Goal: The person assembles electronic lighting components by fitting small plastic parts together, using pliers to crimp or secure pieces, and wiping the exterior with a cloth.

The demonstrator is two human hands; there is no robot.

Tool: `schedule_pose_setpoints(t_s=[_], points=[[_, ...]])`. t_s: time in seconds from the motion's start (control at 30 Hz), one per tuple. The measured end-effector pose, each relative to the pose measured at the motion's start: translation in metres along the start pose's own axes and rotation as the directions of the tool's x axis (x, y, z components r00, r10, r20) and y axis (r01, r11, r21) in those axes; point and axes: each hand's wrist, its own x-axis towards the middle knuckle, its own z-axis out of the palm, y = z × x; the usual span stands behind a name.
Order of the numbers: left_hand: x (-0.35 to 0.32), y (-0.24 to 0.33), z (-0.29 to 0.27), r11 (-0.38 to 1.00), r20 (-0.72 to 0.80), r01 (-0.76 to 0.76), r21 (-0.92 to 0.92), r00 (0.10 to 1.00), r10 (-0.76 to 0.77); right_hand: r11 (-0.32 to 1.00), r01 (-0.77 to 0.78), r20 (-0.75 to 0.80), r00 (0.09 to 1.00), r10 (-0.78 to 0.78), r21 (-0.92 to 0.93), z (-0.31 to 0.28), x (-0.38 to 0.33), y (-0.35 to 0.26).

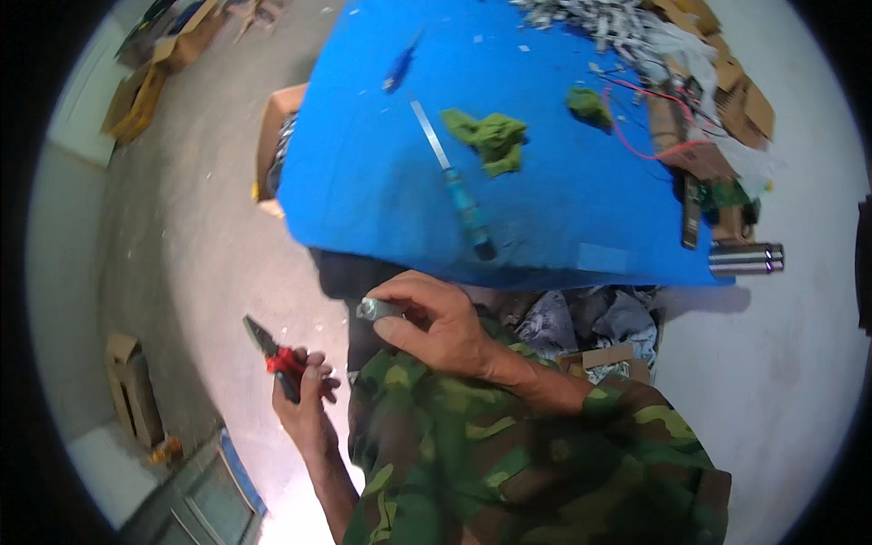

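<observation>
Pliers with dull grey tips and red-and-black handles (282,360) are held in the left hand (309,409), with the fingers wrapped loosely around them, at the lower left of the frame. A short, round, grey metal piece (374,310) is pinched between the thumb and fingers of the right hand (440,325), near the middle. The hands are kept apart, and the piece is not touched by the pliers. How much is done and how much is left cannot be told.

Above the hands, a table covered in smooth blue cloth (363,204) is seen. On it are laid a screwdriver with a see-through blue-green handle (466,207) and a soft, crumpled green rag (495,141). Small silver-grey bits (604,27) are heaped at the top right. Shiny, smooth metal tubes (747,259) are set at the right edge of the table.
</observation>
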Motion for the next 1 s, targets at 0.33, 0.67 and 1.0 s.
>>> schedule_pose_setpoints(t_s=[0.33, 0.67, 1.0], points=[[0.003, 0.012, 0.016, 0.993, 0.021, -0.104, 0.049, 0.995, 0.103, 0.905, -0.122, -0.495, 0.803, 0.331, 0.408, -0.122, -0.035, -0.024], [0.004, 0.016, 0.023, 0.993, 0.063, -0.104, 0.058, 0.993, 0.101, 0.667, 0.027, -0.447, 0.762, 0.469, 0.745, -0.158, -0.056, -0.014], [0.004, 0.004, 0.014, 0.998, 0.032, -0.054, 0.04, 0.998, 0.053, 0.474, 0.082, -0.335, 0.81, 0.48, 0.877, -0.158, -0.05, -0.01]])
